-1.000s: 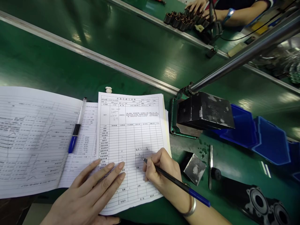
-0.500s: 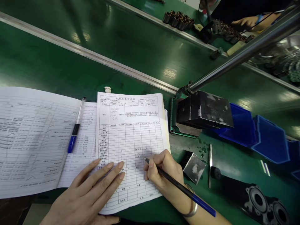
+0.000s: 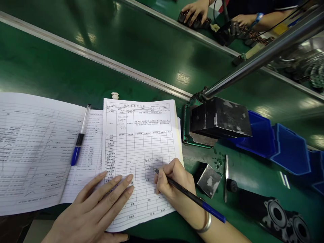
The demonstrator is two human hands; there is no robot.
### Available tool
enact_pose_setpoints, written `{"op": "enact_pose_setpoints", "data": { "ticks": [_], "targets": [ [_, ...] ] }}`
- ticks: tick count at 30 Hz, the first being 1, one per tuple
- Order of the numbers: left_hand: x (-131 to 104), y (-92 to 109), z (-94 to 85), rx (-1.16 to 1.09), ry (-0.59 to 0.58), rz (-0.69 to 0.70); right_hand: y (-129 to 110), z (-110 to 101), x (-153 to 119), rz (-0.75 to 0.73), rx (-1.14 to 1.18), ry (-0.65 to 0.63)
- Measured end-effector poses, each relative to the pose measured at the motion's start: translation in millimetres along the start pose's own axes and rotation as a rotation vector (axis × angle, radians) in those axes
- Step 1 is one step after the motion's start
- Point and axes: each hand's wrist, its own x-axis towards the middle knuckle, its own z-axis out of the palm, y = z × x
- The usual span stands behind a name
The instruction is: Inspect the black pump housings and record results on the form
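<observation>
My right hand [image 3: 173, 184] is closed around a pen [image 3: 192, 196] with a black grip and a blue end. The pen's tip rests on a printed form [image 3: 149, 145], beside a few handwritten marks in its table. My left hand [image 3: 101, 199] lies flat with fingers stretched over the form's lower left part. Under the form and to its left is an open booklet [image 3: 32, 152] of printed sheets. A second pen [image 3: 80, 138], clear with a black grip and blue cap, lies on the booklet.
Right of the form stand a large dark metal block [image 3: 220, 118] at a steel pole [image 3: 253, 64], a smaller block [image 3: 209, 180], tweezers [image 3: 226, 179], blue bins [image 3: 291, 150] and black cylindrical housings [image 3: 275, 212]. Across the bench, a co-worker's hand [image 3: 197, 11] rests on dark parts.
My right hand and pen have shifted very slightly left, with more handwriting at the tip. My left hand stays put. The co-worker's hand has come onto the dark parts.
</observation>
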Motion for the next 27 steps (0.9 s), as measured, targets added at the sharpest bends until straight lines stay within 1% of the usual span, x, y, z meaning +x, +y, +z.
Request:
{"op": "enact_pose_setpoints", "data": {
  "ticks": [7, 13, 19, 27],
  "targets": [
    [0.2, 0.5, -2.8, -0.015, 0.013, 0.000, -0.6, -0.4, 0.7, 0.002, -0.020, 0.003],
    [-1.4, 0.4, -0.8, 0.004, 0.000, -0.001, -1.2, -0.4, 0.3, 0.009, -0.016, 0.013],
    [-0.5, 0.1, -0.8, -0.018, 0.006, 0.000, 0.8, 0.0, 0.0, 0.008, 0.020, -0.021],
    [-1.7, 0.2, -0.8, -0.023, 0.001, -0.007, 2.6, 2.3, -2.3, 0.013, 0.020, 0.002]
  ]
}}
